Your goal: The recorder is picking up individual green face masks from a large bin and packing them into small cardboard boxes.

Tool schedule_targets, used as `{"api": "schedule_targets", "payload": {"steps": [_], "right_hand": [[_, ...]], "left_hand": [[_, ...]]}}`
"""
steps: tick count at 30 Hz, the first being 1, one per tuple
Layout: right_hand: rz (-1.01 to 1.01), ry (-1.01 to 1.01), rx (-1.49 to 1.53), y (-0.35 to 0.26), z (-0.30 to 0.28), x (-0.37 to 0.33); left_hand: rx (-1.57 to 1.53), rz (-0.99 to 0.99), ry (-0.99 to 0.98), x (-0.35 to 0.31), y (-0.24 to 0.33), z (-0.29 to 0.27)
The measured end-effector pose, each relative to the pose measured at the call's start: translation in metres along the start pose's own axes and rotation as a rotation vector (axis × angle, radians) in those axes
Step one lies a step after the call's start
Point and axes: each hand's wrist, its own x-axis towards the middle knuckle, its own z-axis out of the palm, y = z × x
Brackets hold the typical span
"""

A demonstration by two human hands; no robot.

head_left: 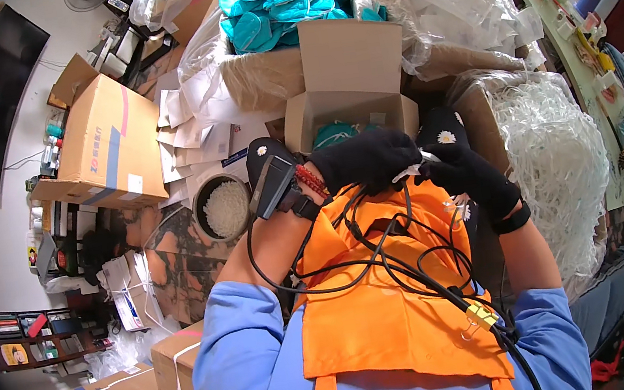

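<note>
My left hand (pixel 374 157), in a black glove, is closed at my lap with its fingertips on a small white strip-like piece (pixel 418 165). My right hand (pixel 471 179), also gloved in black, pinches the other side of that piece; its exact kind is too small to make out. Just beyond the hands stands an open small carton (pixel 300 125) with its lid flap up. Inside it lie some teal masks (pixel 334 135). Behind that, a large plastic-lined carton (pixel 264 78) is heaped with teal cup-shaped masks (pixel 285 3).
At right, a box overflows with white elastic bands (pixel 549 153); behind it is a carton of clear plastic bags (pixel 453 3). A round tub (pixel 203 225) of small white pieces sits left, near flattened white cartons (pixel 193 144) and a brown carton (pixel 101 141). Black cables (pixel 385 260) cross my orange apron.
</note>
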Motion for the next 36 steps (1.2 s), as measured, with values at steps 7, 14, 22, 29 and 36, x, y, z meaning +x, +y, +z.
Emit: {"api": "schedule_targets", "payload": {"steps": [7,14,22,29,36], "right_hand": [[-0.147,0.021,-0.179,0.017,0.002,0.008],[-0.079,-0.004,-0.242,0.01,0.004,0.007],[-0.11,-0.054,-0.205,0.016,-0.006,0.006],[0.0,-0.092,-0.17,0.005,-0.005,0.001],[-0.135,-0.086,-0.241,0.011,-0.001,0.009]], "left_hand": [[-1.0,-1.038,-0.235,0.019,0.028,-0.012],[-0.838,-1.096,-0.223,0.02,0.028,-0.006],[-0.879,-1.155,-0.279,0.018,0.025,-0.008],[-0.316,-0.594,-0.166,-0.009,0.008,0.004],[0.14,-0.482,-0.07,0.013,0.026,0.033]]}}
